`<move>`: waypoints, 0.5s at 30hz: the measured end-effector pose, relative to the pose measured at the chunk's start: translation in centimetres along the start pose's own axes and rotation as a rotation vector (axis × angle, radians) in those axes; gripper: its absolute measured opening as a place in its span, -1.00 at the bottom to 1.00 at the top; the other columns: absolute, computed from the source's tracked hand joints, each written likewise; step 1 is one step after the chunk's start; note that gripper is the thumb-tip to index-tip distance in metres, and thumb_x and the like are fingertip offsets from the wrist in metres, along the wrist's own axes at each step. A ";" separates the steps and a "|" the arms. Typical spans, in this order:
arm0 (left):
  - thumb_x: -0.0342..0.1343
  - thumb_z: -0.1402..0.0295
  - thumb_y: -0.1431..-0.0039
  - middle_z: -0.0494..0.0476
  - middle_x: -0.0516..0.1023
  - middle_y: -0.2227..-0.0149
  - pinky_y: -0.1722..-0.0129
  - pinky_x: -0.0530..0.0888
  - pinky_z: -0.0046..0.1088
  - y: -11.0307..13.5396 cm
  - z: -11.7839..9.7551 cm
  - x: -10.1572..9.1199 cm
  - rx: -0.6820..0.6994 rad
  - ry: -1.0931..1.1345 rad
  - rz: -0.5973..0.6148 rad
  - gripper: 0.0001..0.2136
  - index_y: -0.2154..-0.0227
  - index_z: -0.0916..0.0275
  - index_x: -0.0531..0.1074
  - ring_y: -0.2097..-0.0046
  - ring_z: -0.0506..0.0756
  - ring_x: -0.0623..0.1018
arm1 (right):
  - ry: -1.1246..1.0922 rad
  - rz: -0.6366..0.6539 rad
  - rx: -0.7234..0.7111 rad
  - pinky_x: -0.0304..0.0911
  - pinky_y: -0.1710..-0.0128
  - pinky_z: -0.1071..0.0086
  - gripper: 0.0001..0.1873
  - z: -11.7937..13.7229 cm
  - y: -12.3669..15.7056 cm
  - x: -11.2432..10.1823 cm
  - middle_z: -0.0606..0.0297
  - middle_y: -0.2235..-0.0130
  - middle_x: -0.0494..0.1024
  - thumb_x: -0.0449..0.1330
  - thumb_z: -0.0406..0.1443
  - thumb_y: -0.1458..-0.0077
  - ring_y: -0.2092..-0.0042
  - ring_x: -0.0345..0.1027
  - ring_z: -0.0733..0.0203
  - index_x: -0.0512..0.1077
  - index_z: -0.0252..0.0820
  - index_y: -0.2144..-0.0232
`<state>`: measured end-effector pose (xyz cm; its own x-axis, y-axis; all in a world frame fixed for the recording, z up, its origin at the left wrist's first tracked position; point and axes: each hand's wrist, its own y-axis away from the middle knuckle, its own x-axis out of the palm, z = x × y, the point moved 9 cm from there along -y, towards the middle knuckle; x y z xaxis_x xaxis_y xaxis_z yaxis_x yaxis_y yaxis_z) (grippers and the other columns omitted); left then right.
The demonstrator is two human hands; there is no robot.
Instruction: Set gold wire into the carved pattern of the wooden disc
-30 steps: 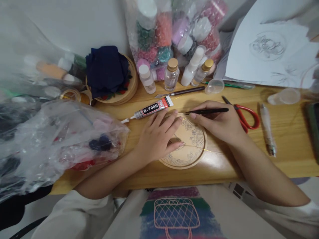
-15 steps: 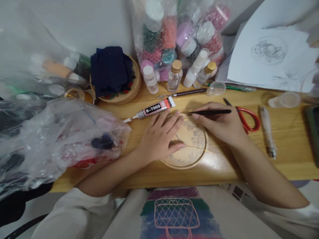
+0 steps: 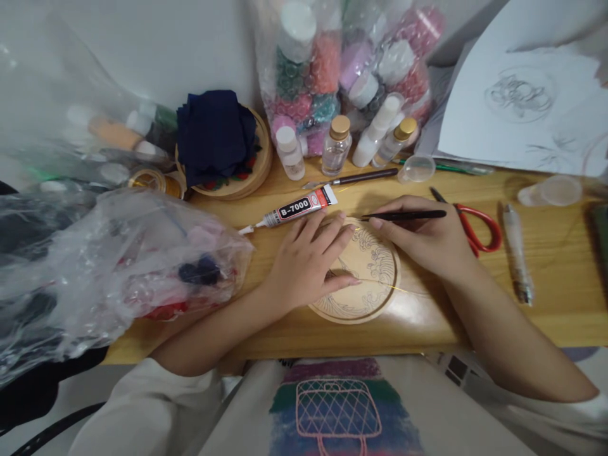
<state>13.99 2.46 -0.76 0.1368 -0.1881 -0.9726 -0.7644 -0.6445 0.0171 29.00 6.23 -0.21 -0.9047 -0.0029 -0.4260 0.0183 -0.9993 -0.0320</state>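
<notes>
Left hand [image 3: 306, 266] spread on round patterned disc [image 3: 365, 263]; right hand [image 3: 422, 240] pinching dark tool [image 3: 413, 215] near upper rim; gold thread [image 3: 382, 284] across disc.

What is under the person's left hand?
The left hand lies over the upper-left part of a round wooden plaque. Some of its line drawing and a gold strand show to the right. Whatever the hand covers cannot be seen.
</notes>
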 end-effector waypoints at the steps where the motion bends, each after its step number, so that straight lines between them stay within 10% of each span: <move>1: 0.02 -0.11 -0.28 0.34 0.27 -0.33 -0.28 0.21 0.01 0.0 0.0 0.0 0.001 0.002 -0.005 -0.29 -0.28 0.34 0.25 -0.33 0.39 0.21 | -0.007 -0.002 0.003 0.39 0.41 0.34 -0.93 0.0 0.0 0.0 0.33 0.41 0.62 0.36 -0.24 0.00 0.40 0.47 0.24 0.57 -0.07 0.43; 15: 0.00 -0.07 -0.32 0.32 0.24 -0.35 -0.29 0.17 -0.04 0.3 0.2 0.2 -0.014 0.005 -0.056 -0.29 -0.33 0.37 0.15 -0.35 0.35 0.18 | -0.053 -0.003 0.038 0.42 0.36 0.36 -0.90 -0.7 0.2 -0.3 0.32 0.38 0.63 0.36 -0.21 -0.01 0.36 0.49 0.24 0.58 -0.10 0.40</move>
<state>13.65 2.32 -1.03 0.1825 -0.1552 -0.9709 -0.7463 -0.6648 -0.0340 29.56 6.09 -0.77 -0.9262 -0.0006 -0.3771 0.0001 -1.0000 0.0016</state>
